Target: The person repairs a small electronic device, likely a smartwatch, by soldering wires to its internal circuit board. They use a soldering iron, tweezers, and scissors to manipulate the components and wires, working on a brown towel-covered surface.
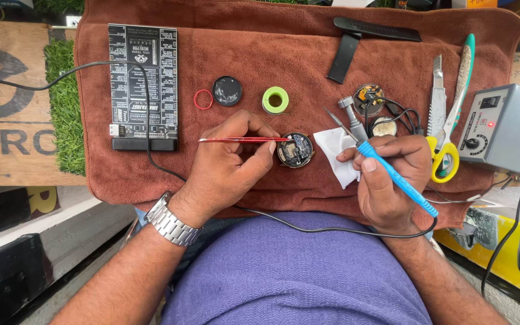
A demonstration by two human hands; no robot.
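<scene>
My left hand [227, 165] pinches red tweezers [242, 139], whose tips touch the top of a small round opened device [295, 150] lying on the brown towel [272, 66]. My right hand [392, 174] grips a blue-handled soldering iron [392, 174], with its metal tip [335, 120] raised to the right of the round device. A white tissue [337, 150] lies between the device and my right hand. A metal watch [170, 222] is on my left wrist.
On the towel lie a black board [142, 78] with a cable, a red ring [203, 99], a black round cap [227, 91], a green solder spool [275, 100], a black strap [356, 36], another round part [368, 96], a utility knife [437, 93] and yellow scissors [446, 150]. A grey soldering station [507, 129] stands at the right.
</scene>
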